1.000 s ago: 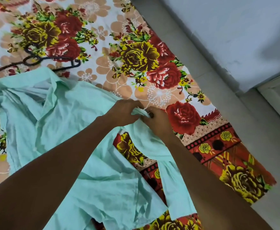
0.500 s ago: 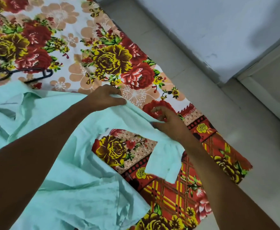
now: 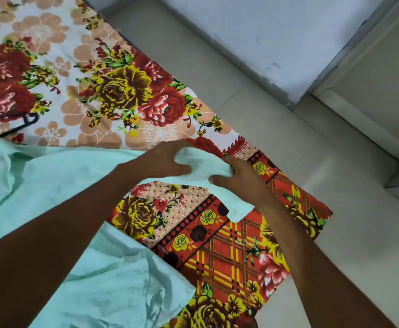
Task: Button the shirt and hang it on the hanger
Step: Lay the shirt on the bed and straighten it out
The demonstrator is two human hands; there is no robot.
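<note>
A pale mint-green shirt (image 3: 58, 185) lies crumpled across the left and lower part of the flowered sheet. My left hand (image 3: 160, 159) grips a raised fold of the shirt's lower front edge. My right hand (image 3: 238, 178) holds the same strip of cloth just to the right, thumb under it and fingers on top. A loose flap of the shirt hangs below my right wrist. A black hanger (image 3: 25, 121) lies on the sheet at the far left, mostly out of view. No buttons show.
The flowered bed sheet (image 3: 122, 91) covers the floor under the shirt, its red checked border at lower right. Grey floor tiles (image 3: 336, 233) lie to the right. A pale blue wall (image 3: 264, 31) and a door frame (image 3: 371, 114) stand beyond.
My view has shifted right and closer, so the hanger has slid toward the left edge. My hands separated, then came near each other again along the shirt's edge.
</note>
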